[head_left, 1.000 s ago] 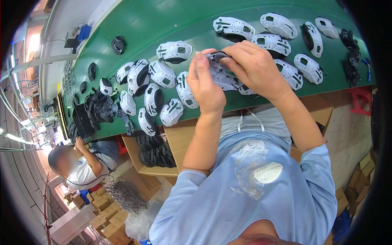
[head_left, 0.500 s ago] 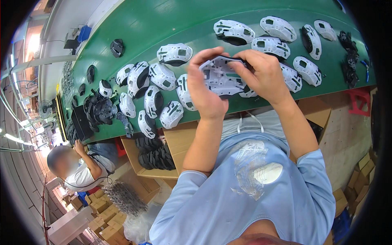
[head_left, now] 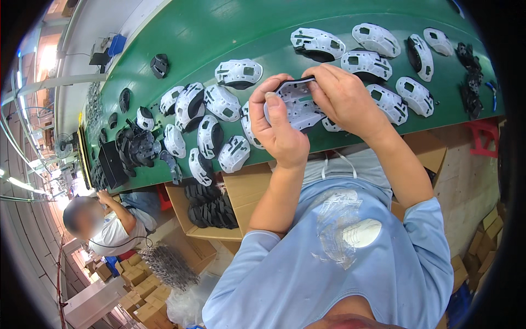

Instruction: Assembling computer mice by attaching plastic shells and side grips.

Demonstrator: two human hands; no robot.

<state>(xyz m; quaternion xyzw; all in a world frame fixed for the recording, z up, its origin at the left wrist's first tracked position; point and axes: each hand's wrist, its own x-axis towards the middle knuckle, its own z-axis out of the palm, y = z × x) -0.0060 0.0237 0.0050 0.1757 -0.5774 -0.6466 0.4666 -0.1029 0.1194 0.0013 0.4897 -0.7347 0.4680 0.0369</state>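
Both of my hands hold one white curved plastic shell [head_left: 300, 108] above the near edge of the green table. Its hollow, ribbed inside faces me, and a black rim runs along its far edge. My left hand [head_left: 280, 127] wraps the left end, with the thumb over the inner side. On the right, my right hand [head_left: 346, 100] pinches the black rim at the far right corner between thumb and fingers. The fingers behind the shell are partly hidden.
Several similar white shells, some with black parts like this one [head_left: 238, 72], lie across the green table [head_left: 263, 41]. Dark parts [head_left: 134, 145] are heaped at left. An open carton [head_left: 211, 205] of black pieces stands below the edge. A co-worker [head_left: 118, 222] sits at far left.
The shell has tilted a little in my hands. My left thumb has come over its inner side, and my right hand has closed on the black rim at the corner.
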